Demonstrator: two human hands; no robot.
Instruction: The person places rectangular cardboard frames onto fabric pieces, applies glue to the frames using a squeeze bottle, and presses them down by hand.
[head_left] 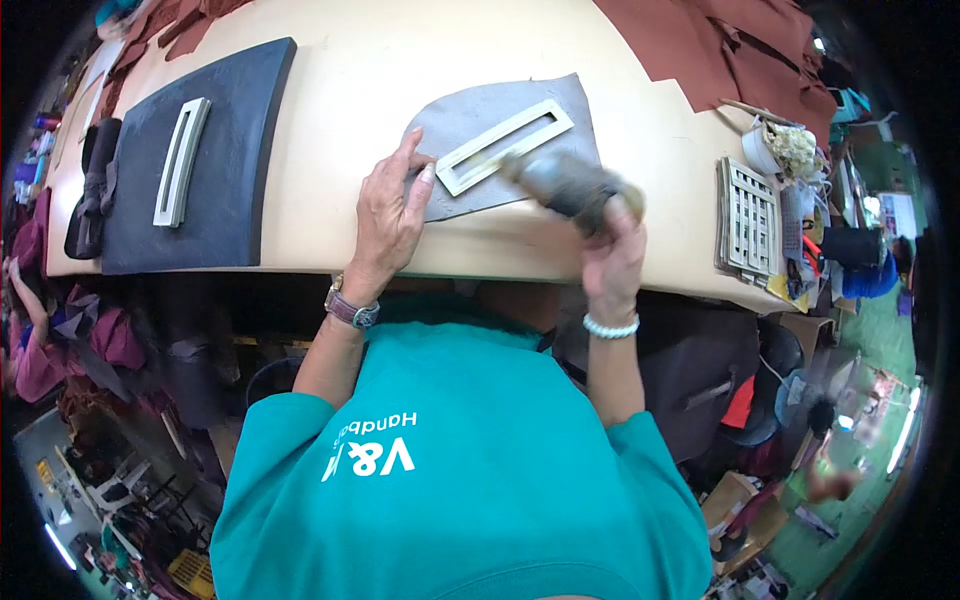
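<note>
A pale rectangular frame with a long slot (555,118) lies at a slant on a grey leather-like piece (470,108) on the table. My left hand (392,212) is at the left end of the frame, fingers apart, with the thumb and a fingertip close to or touching it. My right hand (613,255) grips a dark, roughly bottle-shaped object (575,190) with a pale grey patch. That object is smeared by motion, and its tip is over the frame's lower edge; whether it touches cannot be made out.
A dark board (225,130) at the left bears stacked pale slotted frames (183,165). Beside it lies a dark rolled bundle (95,185). Slatted pale pieces (750,220) and a white pot (765,150) stand at the right edge. Reddish-brown sheets (720,50) cover the back right.
</note>
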